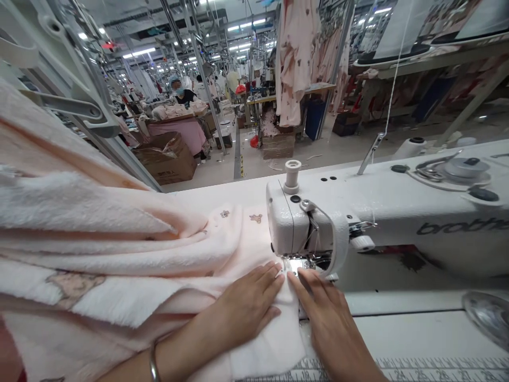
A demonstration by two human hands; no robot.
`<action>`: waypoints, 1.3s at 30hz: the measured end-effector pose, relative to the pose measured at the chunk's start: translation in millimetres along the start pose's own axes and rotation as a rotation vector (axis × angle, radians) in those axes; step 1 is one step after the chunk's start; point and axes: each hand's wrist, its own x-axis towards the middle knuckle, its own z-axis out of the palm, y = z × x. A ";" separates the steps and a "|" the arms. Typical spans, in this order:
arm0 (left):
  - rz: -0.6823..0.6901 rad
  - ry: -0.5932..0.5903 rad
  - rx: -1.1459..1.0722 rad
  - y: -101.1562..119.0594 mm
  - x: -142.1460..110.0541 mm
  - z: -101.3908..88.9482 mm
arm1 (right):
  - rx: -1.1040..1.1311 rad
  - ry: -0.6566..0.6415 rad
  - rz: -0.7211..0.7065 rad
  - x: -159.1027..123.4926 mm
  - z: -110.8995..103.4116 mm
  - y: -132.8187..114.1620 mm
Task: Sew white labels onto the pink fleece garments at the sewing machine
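Note:
A big heap of fluffy pale pink fabric (99, 254) with small printed figures lies across the sewing table and over my lap. My left hand (248, 305) rests flat on the fabric, fingers stretched toward the needle area. My right hand (324, 310) lies flat on the fabric edge just to the right, fingertips close to the presser foot (296, 263). The white sewing machine (397, 217) stands behind both hands, its head directly above the fabric edge. A bangle (153, 363) sits on my left wrist.
A ruler strip (397, 367) runs along the white table's near edge. A metal hanger rail (79, 106) slants at upper left. Beyond are cardboard boxes (167, 156), hanging pink garments (296, 58) and a seated worker (181, 93) at a far table.

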 end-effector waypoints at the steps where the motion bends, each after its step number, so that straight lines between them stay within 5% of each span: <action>1: -0.003 -0.006 0.005 0.0 0.3 -0.4 | -0.007 -0.001 -0.003 0.3 -0.3 0.4; 25: -0.039 0.097 -0.030 -19.3 12.0 8.9 | -0.084 -0.069 0.051 -0.9 -6.2 -0.7; 34: -0.010 0.151 0.018 -15.8 10.7 7.5 | -0.077 0.073 -0.064 -11.3 -6.9 -7.9; 39: -0.048 0.171 0.002 -18.5 12.3 8.7 | -0.066 0.116 -0.062 0.7 7.6 -35.6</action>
